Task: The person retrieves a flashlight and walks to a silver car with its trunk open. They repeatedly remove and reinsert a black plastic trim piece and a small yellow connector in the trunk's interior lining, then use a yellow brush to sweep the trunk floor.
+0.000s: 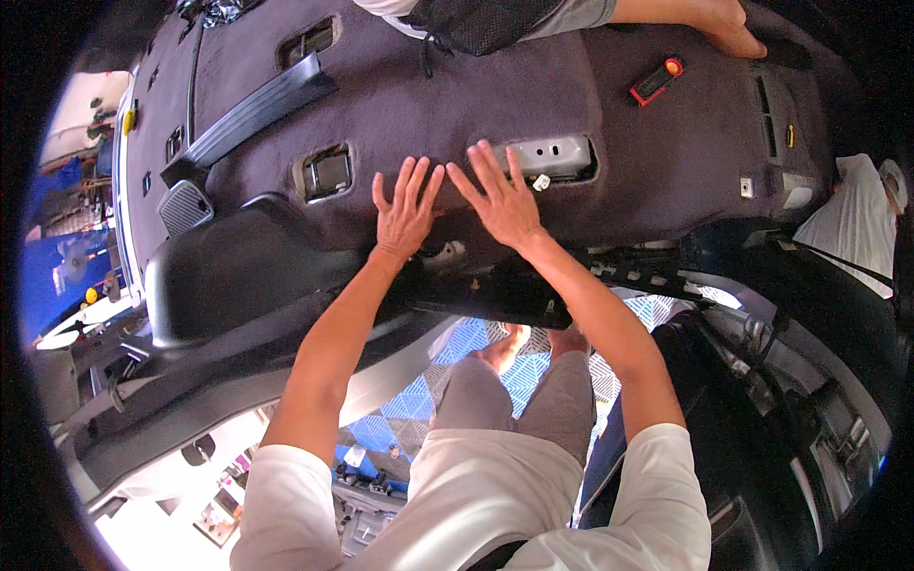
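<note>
My left hand lies with fingers spread on the dark brown floor carpet of a vehicle. Beside it, my right hand is also spread on the carpet, its fingertips angled toward the left hand. Neither hand holds anything. Just right of my right hand, a metal bracket shows through a long cutout in the carpet. A small white connector sits at that cutout's near edge. To the left of my left hand is a squarish cutout with a dark part inside.
A long grey trim strip lies across the carpet at left, near a ribbed dark pad. A red work light rests at far right. Another person's leg is at the far edge; a white-shirted person is at right.
</note>
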`<control>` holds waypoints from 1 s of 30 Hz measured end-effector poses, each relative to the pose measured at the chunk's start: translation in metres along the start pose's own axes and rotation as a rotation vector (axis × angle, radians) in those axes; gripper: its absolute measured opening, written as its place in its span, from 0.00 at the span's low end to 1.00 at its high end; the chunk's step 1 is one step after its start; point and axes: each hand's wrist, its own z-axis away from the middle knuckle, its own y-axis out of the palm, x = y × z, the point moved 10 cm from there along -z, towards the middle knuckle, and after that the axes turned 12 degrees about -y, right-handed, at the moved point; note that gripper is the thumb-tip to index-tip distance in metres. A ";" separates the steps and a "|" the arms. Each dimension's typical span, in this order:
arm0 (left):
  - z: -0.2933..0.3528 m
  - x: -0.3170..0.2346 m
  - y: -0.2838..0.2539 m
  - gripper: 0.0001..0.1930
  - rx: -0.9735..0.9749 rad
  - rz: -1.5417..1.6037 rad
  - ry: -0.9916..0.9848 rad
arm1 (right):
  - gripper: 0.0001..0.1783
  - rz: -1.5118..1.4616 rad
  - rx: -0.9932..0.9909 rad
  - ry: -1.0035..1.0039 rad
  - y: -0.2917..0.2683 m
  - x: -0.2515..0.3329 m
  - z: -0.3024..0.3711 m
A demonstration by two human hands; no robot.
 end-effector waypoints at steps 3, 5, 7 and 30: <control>0.002 0.018 -0.001 0.58 0.051 -0.019 -0.004 | 0.40 -0.016 -0.066 0.044 -0.012 -0.013 0.010; 0.004 0.021 0.001 0.55 0.000 -0.082 0.041 | 0.39 0.000 0.018 0.037 -0.001 -0.014 0.014; 0.006 0.019 0.000 0.53 -0.109 -0.115 0.117 | 0.38 0.046 -0.040 0.027 0.000 -0.011 0.016; 0.036 -0.105 0.043 0.33 0.327 0.036 0.618 | 0.20 -0.192 0.114 0.122 -0.004 -0.003 0.110</control>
